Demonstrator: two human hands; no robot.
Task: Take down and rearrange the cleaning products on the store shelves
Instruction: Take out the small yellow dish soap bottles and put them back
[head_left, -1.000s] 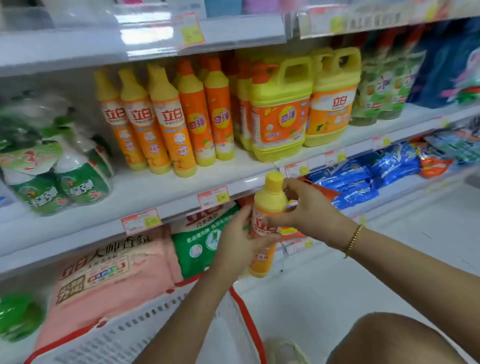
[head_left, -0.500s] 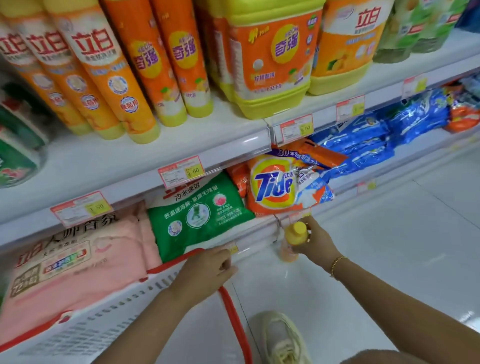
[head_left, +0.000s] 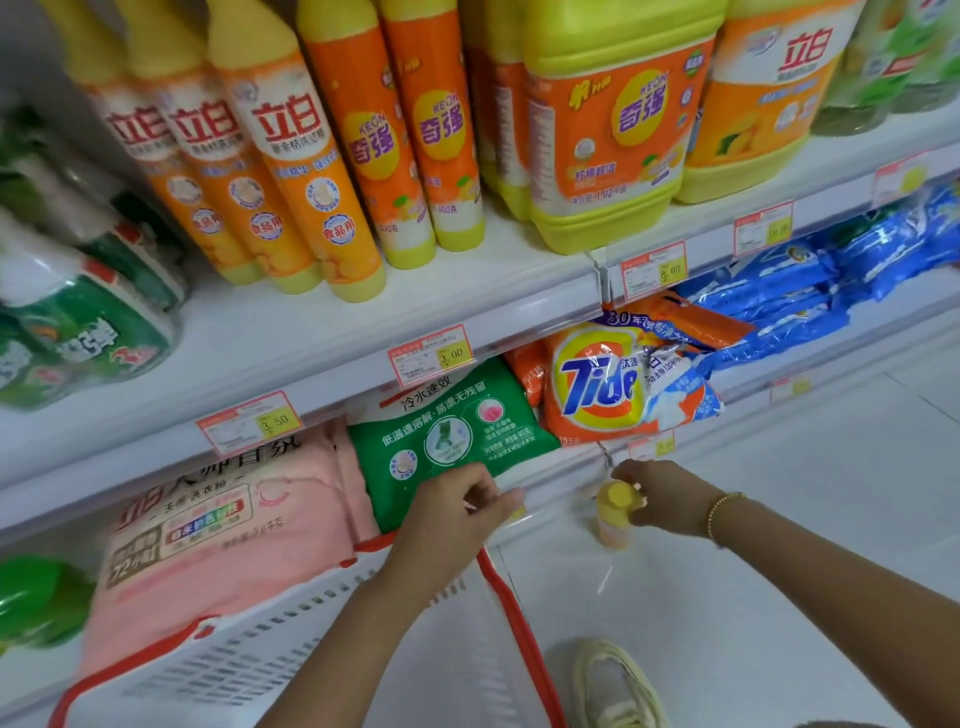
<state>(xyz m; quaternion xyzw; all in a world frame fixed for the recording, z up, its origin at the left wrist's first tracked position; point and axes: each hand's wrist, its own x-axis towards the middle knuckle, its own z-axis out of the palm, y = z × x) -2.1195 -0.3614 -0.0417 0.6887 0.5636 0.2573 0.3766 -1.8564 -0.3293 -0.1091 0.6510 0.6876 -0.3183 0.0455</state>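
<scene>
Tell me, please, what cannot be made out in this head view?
All head view.
small bottle under the right hand: label blurred, unreadable.
left hand: blur hides whether it grips the green bag.
tall bottles: caps cut off by the top edge.

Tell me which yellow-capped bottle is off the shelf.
The small bottle in the right hand, low by the floor; the rest stand on the shelf.

We stand in a shop: white metal shelves (head_left: 363, 332) carry rows of orange-labelled detergent bottles (head_left: 306, 171), red-and-yellow paper price tags (head_left: 430, 354), and bagged washing powder (head_left: 597, 384).
</scene>
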